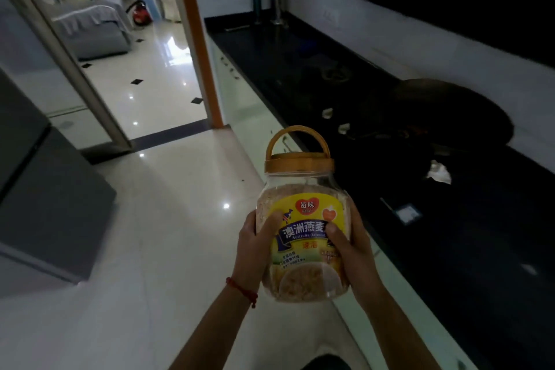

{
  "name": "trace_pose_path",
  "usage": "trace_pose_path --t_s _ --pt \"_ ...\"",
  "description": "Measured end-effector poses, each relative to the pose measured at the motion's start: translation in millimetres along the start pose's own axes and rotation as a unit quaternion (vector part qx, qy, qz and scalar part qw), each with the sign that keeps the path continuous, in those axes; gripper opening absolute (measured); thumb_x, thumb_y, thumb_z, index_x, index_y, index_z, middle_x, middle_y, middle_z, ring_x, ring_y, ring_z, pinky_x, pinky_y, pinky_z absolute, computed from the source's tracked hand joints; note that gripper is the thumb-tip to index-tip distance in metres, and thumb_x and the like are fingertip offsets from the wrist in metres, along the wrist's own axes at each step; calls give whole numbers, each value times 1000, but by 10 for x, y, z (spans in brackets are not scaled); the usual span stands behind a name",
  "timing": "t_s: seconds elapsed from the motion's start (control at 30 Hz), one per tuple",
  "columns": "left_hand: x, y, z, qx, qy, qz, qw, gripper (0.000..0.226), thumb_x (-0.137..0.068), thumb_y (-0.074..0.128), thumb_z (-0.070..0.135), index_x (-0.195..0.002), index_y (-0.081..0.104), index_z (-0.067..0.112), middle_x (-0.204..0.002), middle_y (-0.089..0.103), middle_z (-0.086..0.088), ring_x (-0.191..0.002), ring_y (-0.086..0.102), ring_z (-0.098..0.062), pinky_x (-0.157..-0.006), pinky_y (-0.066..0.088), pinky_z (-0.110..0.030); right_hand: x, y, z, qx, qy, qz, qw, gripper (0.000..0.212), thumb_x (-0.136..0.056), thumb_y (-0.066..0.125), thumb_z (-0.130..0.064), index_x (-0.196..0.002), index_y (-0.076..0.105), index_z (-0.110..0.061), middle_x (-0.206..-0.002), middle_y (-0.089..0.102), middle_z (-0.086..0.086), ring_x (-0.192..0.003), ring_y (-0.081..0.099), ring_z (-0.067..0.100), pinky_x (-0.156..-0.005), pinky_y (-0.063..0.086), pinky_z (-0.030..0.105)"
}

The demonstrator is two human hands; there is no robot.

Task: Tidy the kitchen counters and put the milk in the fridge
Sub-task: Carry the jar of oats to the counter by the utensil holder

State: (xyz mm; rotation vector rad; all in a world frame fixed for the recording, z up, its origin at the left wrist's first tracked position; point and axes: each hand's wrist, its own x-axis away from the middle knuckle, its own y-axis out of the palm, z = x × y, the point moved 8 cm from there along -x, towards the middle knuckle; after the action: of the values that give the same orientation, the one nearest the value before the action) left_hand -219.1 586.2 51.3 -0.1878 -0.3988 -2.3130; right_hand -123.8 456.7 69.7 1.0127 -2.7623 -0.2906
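Observation:
A clear plastic oatmeal jar [303, 189] with a yellow label, orange lid and arched carry handle is held upright in front of me, above the floor beside the counter edge. My left hand [255, 245] grips its left side, thumb across the label. On the jar's right side my right hand [350, 245] grips it the same way. The black kitchen counter [450, 234] runs along the right. No milk shows in view.
A dark wok [453, 111] sits on the hob with white scraps [440, 173] of paper nearby. Bottles and a utensil holder [276, 6] stand at the counter's far end. A grey appliance [51, 195] stands on the left. A doorway [144, 63] opens onto a glossy tiled floor.

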Motion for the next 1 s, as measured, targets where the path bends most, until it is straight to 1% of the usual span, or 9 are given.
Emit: trace_pose_path --t_s 0.1,0.17,0.3,0.43,0.57,0.7,0.8,0.9,1.0 --pt "-146 -354 94 7 -1 24 1000 60 -64 67 45 -110 55 9 -93 69 -12 -69 71 -16 -56 57 -27 -215 340 88 27 3 -21 999 73 -48 78 -53 -114 48 -45 -96 72 -14 -88 70 10 -61 57 24" --pt "-279 -535 126 12 -4 42 999 59 -69 68 45 -112 54 6 -92 68 -12 -67 71 -15 -55 56 -25 -425 528 147 47 8 -37 998 73 -46 77 -56 -113 47 -46 -98 70 -13 -88 69 7 -62 57 22" --pt "-746 -906 249 9 6 90 996 62 -60 66 49 -106 57 9 -92 70 -10 -71 71 -17 -58 57 -28 -1022 918 265 74 14 -63 995 94 -39 72 -74 -123 40 -46 -116 61 -7 -94 67 10 -66 58 26" --pt "-1415 -1253 563 -2 27 118 993 42 -70 67 45 -96 57 15 -86 69 -6 -65 71 -12 -54 56 -22 -1799 1377 348 92 16 -100 991 104 -41 70 -75 -133 36 -38 -125 57 1 -102 65 17 -73 59 35" --pt "-1939 -1671 885 4 32 161 986 56 -63 70 50 -102 58 13 -91 70 -9 -69 71 -17 -57 58 -26 -2499 1941 371 111 28 -144 983 108 -38 67 -79 -132 33 -40 -126 54 1 -105 62 20 -73 59 34" --pt "-2363 -2130 1106 16 32 203 978 66 -51 59 61 -101 58 18 -95 71 -11 -75 71 -22 -63 60 -31 -3050 2521 458 113 48 -192 974 115 -34 65 -82 -134 30 -36 -121 54 -4 -103 61 17 -65 58 23" --pt "-2729 -2469 1237 17 28 222 975 68 -57 67 58 -107 56 13 -99 70 -14 -79 71 -26 -66 60 -34 -3472 2930 562 116 57 -218 967 112 -33 63 -84 -130 30 -39 -117 54 -6 -100 61 14 -62 56 19" --pt "-3201 -2827 1386 20 30 233 972 65 -50 59 62 -99 58 20 -99 70 -14 -83 70 -29 -71 60 -37 -3970 3325 691 104 67 -232 965 109 -34 66 -81 -128 34 -37 -116 56 -7 -94 65 13 -61 56 20" --pt "-3782 -3179 1553 25 34 232 972 76 -43 66 69 -99 58 19 -100 70 -15 -85 70 -31 -75 58 -43 -4520 3715 793 95 70 -230 966 96 -36 69 -78 -119 41 -40 -114 58 -9 -90 68 7 -63 57 22"
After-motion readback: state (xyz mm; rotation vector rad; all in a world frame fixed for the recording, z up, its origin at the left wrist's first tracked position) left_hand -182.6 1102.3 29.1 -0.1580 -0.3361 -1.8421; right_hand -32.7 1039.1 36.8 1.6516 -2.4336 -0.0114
